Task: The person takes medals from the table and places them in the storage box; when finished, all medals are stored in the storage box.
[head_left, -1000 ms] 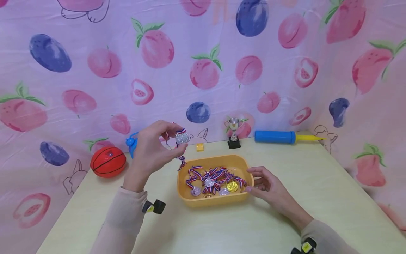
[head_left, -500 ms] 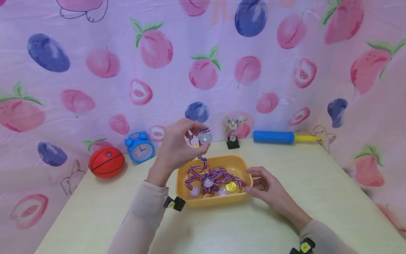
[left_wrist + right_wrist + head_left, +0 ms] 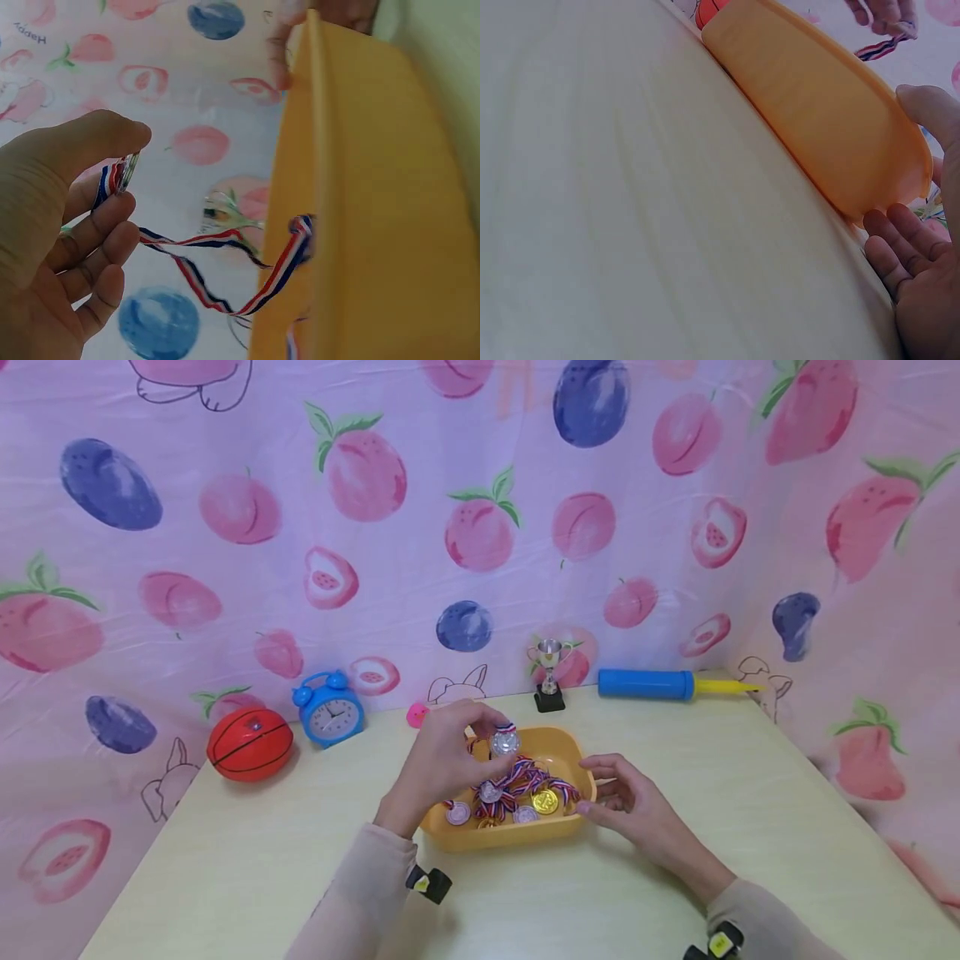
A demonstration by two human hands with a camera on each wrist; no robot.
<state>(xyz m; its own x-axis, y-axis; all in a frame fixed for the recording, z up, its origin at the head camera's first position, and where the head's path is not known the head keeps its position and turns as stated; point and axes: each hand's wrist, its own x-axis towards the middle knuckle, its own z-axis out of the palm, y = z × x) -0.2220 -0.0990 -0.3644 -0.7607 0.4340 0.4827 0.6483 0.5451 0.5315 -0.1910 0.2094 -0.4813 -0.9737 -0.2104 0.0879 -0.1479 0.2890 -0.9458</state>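
My left hand (image 3: 447,756) pinches a silver medal (image 3: 505,742) between thumb and fingers, over the left half of a yellow plastic bin (image 3: 506,839). In the left wrist view the medal's red, white and blue ribbon (image 3: 281,266) trails from the fingers down into the bin. Inside the bin lie several medals on tangled ribbons, among them a gold medal (image 3: 545,802) and a silver medal (image 3: 458,813). At the bin's right end my right hand (image 3: 637,806) holds it, thumb on the rim and fingers against the outer wall. My left hand hides part of the bin.
Along the back of the table stand a red toy basketball (image 3: 251,744), a blue alarm clock (image 3: 330,710), a pink round object (image 3: 417,715) and a small silver trophy (image 3: 550,675). A blue and yellow hand pump (image 3: 647,684) lies at the back right, by the fruit-print curtain (image 3: 465,460).
My left hand has carried the silver medal right, then lowered it over the bin. The alarm clock and pink object have come into view. My right hand has stayed at the bin.
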